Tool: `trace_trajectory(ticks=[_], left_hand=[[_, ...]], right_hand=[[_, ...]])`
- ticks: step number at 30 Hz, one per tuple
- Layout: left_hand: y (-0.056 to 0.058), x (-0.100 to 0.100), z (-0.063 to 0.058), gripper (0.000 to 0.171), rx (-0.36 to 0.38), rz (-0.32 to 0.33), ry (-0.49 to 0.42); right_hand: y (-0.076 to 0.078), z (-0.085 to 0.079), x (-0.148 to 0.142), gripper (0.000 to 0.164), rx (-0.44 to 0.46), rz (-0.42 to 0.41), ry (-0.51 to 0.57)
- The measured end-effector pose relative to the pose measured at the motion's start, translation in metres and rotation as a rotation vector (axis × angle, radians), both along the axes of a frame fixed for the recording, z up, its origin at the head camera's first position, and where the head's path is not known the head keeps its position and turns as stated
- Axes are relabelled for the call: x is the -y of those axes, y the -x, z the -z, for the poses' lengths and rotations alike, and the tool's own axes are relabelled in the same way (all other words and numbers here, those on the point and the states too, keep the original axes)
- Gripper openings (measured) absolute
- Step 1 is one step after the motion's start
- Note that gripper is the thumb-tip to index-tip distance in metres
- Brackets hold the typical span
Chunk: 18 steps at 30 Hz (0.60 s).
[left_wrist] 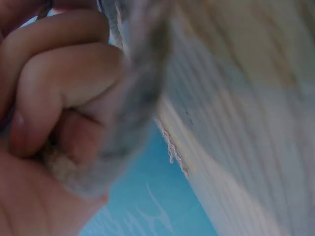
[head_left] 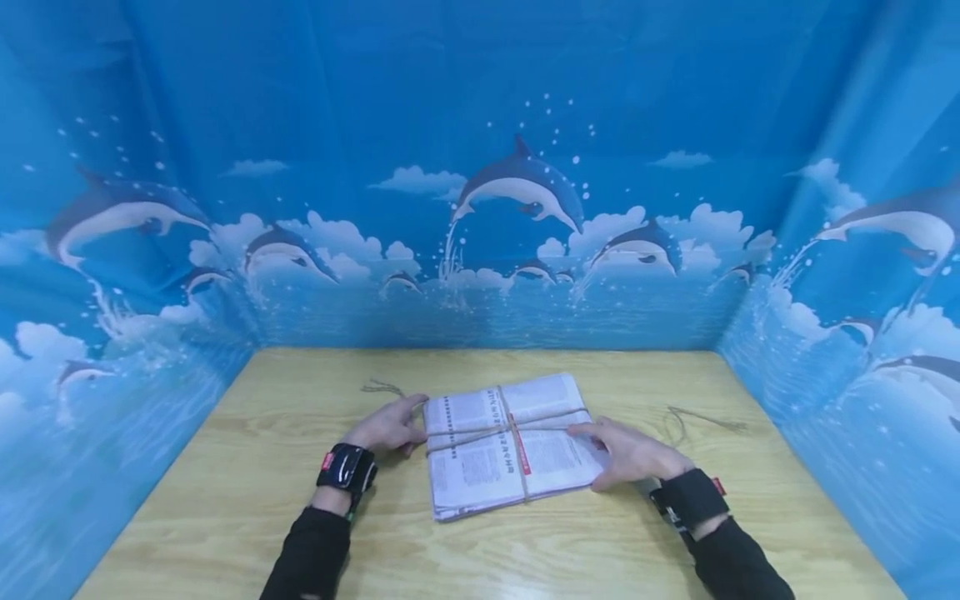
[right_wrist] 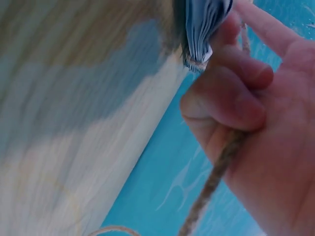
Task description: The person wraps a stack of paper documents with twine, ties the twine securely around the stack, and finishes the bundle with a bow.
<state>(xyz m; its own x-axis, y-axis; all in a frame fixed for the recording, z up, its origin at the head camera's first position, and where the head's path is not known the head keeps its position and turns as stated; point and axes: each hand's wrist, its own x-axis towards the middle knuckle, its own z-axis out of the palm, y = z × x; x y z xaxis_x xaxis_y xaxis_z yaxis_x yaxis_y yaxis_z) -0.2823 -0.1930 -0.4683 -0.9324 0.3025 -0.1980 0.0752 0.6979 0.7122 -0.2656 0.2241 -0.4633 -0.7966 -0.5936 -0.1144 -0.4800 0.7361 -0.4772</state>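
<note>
A folded stack of newspapers (head_left: 480, 483) lies flat on the table, bound crosswise with twine (head_left: 521, 457). At its left edge is my left hand (head_left: 386, 427). In the left wrist view, the curled fingers (left_wrist: 74, 73) grip a blurred length of twine (left_wrist: 133, 103). My right hand (head_left: 633, 452) is at the right edge of the stack, its thumb and forefinger against the paper. The right wrist view has the other fingers (right_wrist: 229, 98) curled round a strand of twine (right_wrist: 211, 182), with the layered paper edges (right_wrist: 199, 34) beside them.
A loose twine end (head_left: 382, 387) lies beyond my left hand, and another twine tail (head_left: 705, 418) lies to the right of my right hand. Blue dolphin-print sheeting (head_left: 480, 308) borders the wooden table (head_left: 300, 392) at the back and both sides.
</note>
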Motion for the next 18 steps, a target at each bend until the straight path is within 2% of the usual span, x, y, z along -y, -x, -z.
trace_trajectory(ticks=[3, 5, 8, 11, 15, 18], left_hand=[[0.0, 0.0, -0.001, 0.074, -0.007, 0.01, 0.01], [-0.003, 0.001, -0.002, 0.068, -0.009, 0.005, 0.016], [-0.006, 0.002, -0.004, 0.052, -0.021, 0.006, 0.009], [-0.007, -0.001, -0.007, 0.028, -0.036, -0.007, 0.038], [-0.008, -0.007, -0.013, 0.003, -0.067, -0.014, 0.13], [-0.009, -0.008, -0.018, 0.013, -0.064, 0.014, 0.171]], right_hand=[[0.001, 0.0, -0.002, 0.083, -0.063, -0.006, 0.008], [0.003, 0.0, -0.002, 0.07, -0.116, -0.008, 0.021], [0.005, 0.002, -0.002, 0.044, -0.204, 0.02, 0.037], [0.007, 0.004, -0.002, 0.032, -0.257, 0.063, 0.042], [0.008, 0.003, -0.004, 0.024, -0.241, 0.067, 0.054], [0.007, -0.001, -0.005, 0.021, -0.155, 0.06, 0.069]])
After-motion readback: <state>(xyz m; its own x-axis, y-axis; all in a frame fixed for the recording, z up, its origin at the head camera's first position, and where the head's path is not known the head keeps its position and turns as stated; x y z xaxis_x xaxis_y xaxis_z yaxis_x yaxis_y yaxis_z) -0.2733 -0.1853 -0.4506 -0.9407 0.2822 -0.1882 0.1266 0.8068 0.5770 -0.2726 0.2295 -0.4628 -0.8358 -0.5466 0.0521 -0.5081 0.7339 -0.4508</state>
